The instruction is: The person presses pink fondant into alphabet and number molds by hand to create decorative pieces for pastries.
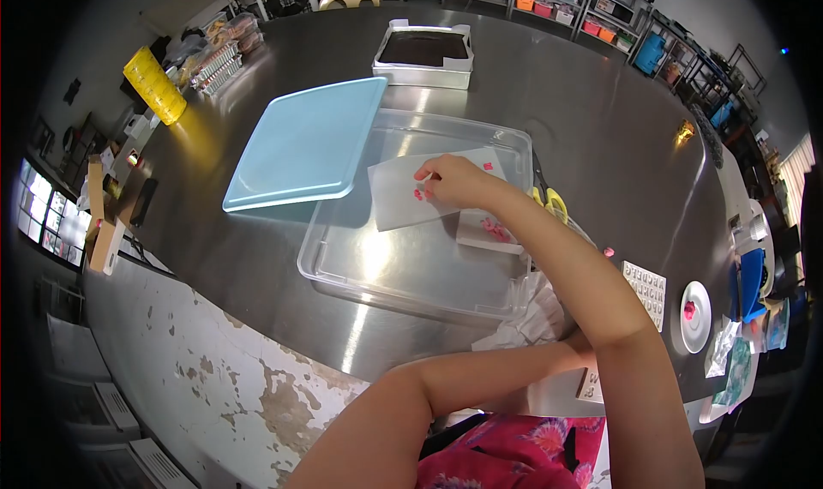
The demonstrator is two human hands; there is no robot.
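Lying beside the right grip (427, 181), closure unclear: small pink pieces (418, 194) on paper (391, 206).

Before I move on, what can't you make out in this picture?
All in the head view:
Left hand: hidden behind the right arm, so its grip is unknown.
Right hand: its curled shape hides whether it pinches anything.
Near lettered slab: partly covered by the right arm.
Far lettered slab: many letters too small to read.
Pink bits by the right forearm: too small to tell their shapes.
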